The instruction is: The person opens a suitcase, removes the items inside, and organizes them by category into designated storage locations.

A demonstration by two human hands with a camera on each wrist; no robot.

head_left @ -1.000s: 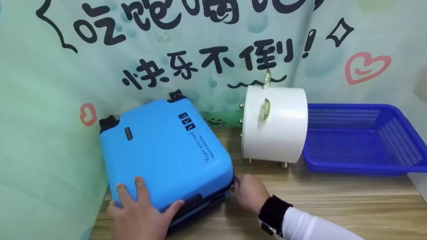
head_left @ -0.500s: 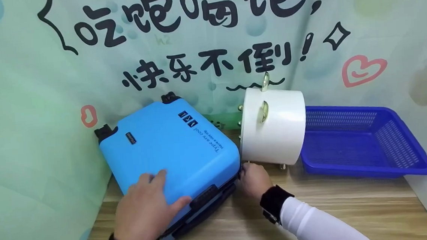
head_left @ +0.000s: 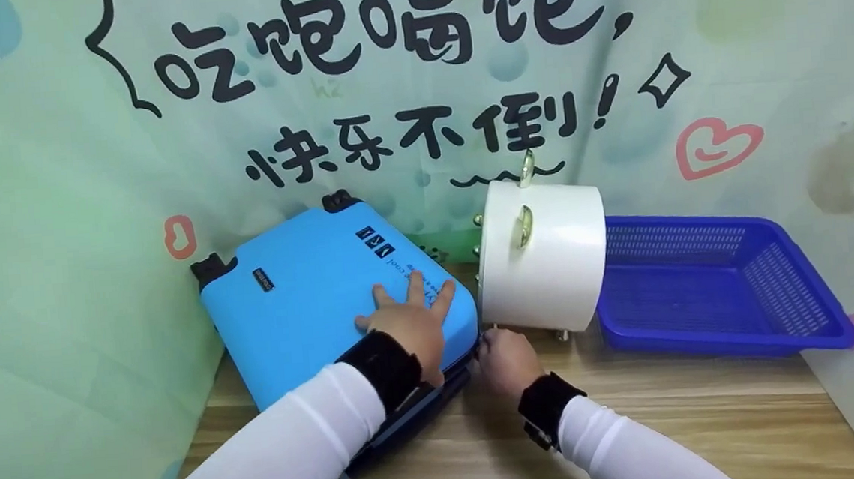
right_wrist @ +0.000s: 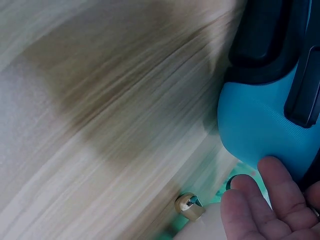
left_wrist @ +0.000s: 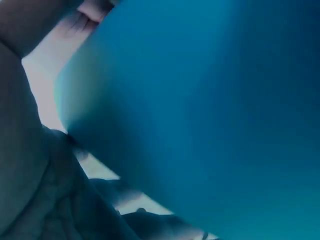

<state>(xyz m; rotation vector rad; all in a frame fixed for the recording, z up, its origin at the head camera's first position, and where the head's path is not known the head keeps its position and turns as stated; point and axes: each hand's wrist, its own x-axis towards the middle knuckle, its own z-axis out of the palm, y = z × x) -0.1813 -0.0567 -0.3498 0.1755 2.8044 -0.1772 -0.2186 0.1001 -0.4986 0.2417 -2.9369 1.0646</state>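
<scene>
A blue hard-shell suitcase [head_left: 289,317] lies on its side on the wooden table, wheels toward the back wall. My left hand [head_left: 410,327] rests on its top shell near the right front corner, fingers spread over the printed lettering. The left wrist view is mostly filled by the blue shell [left_wrist: 200,100]. At that same corner my right hand [head_left: 509,361] pinches a zipper pull at the seam, mostly hidden by the fingers. In the right wrist view the other fingers [right_wrist: 275,200] lie loosely bent beside the suitcase's blue side [right_wrist: 260,120].
A white pot [head_left: 545,261] with gold handles and knobs lies on its side just right of the suitcase. Behind it to the right stands a blue plastic basket [head_left: 712,343]. A printed cloth [head_left: 415,67] hangs along the back and sides of the table [head_left: 635,420].
My left hand has lifted from the suitcase's left front and come down near its right corner. The suitcase has turned slightly, its right front corner shifting toward the pot. My right hand stays at the seam.
</scene>
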